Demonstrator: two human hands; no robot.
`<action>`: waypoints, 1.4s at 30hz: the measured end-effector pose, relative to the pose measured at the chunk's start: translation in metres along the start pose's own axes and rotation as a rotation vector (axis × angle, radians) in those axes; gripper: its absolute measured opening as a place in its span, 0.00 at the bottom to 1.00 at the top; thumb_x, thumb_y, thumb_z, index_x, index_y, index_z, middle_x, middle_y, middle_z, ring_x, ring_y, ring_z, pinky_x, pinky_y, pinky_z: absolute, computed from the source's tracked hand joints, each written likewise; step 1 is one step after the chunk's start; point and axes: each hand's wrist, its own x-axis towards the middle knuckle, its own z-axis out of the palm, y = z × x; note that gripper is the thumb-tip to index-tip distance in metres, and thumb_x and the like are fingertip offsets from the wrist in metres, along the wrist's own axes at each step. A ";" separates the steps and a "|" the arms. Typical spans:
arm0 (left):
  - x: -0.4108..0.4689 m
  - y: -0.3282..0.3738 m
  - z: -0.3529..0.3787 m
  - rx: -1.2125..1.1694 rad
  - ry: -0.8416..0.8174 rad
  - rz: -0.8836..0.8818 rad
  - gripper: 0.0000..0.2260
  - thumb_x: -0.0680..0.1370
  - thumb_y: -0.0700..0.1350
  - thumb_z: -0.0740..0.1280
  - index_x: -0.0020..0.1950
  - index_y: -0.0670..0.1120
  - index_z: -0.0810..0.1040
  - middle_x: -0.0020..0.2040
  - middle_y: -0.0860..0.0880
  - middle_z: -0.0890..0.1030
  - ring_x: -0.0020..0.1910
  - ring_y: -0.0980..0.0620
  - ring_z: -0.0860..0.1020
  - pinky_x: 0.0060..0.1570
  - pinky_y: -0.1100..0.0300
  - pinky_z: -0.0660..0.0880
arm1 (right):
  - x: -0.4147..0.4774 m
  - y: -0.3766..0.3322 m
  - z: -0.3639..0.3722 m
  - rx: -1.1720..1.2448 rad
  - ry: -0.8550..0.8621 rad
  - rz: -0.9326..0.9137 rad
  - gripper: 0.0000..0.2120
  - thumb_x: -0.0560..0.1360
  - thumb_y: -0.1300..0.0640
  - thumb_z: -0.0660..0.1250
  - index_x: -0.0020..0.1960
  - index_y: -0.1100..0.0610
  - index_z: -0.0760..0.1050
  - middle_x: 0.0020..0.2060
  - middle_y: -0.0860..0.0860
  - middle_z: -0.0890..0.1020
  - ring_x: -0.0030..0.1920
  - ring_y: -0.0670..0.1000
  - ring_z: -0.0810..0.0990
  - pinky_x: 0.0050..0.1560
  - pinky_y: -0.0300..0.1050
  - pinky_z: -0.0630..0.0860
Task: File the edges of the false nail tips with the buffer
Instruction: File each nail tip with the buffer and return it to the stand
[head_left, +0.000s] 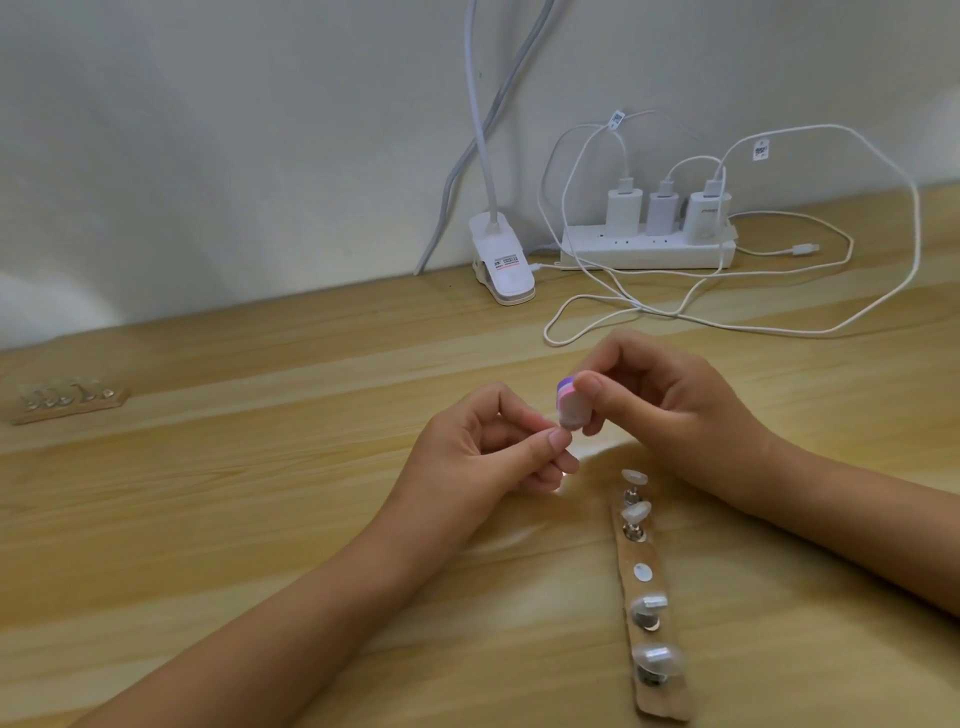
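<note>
The right grip (670, 400) pinches the buffer (570, 410), a small purple, pink and white block, between thumb and fingertips, held up off the bench (260, 493). Just under it, the left grip (483, 457) has thumb and forefinger pressed on something tiny that touches the buffer's lower end; it is too hidden to say whether this is a nail tip. Nearer the person than both grips, beside the right forearm, lies a wooden strip (667, 699) carrying false nail tips (636, 512) on small metal studs. Far left of the left grip sits a second holder (67, 402). Beyond the grips are a power strip (649, 254) and a clip lamp (501, 260).
</note>
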 end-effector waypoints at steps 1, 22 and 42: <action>0.000 0.000 0.000 -0.003 -0.001 -0.001 0.08 0.69 0.45 0.72 0.42 0.43 0.76 0.36 0.44 0.85 0.34 0.53 0.82 0.37 0.64 0.79 | 0.000 0.000 -0.001 0.009 0.002 -0.011 0.15 0.75 0.52 0.67 0.45 0.66 0.74 0.38 0.51 0.84 0.38 0.45 0.81 0.42 0.37 0.77; 0.001 0.000 -0.001 -0.016 -0.016 -0.019 0.07 0.70 0.43 0.72 0.42 0.42 0.75 0.36 0.44 0.85 0.34 0.53 0.82 0.38 0.63 0.79 | -0.001 0.002 -0.005 -0.085 -0.043 -0.008 0.07 0.77 0.56 0.67 0.50 0.59 0.79 0.41 0.47 0.84 0.44 0.44 0.82 0.47 0.37 0.77; 0.001 0.000 -0.002 -0.006 0.001 -0.019 0.06 0.73 0.40 0.71 0.42 0.42 0.75 0.37 0.43 0.85 0.35 0.53 0.82 0.40 0.61 0.81 | 0.000 0.001 -0.005 -0.088 -0.045 0.014 0.13 0.75 0.52 0.67 0.49 0.62 0.79 0.41 0.48 0.84 0.44 0.45 0.82 0.47 0.38 0.77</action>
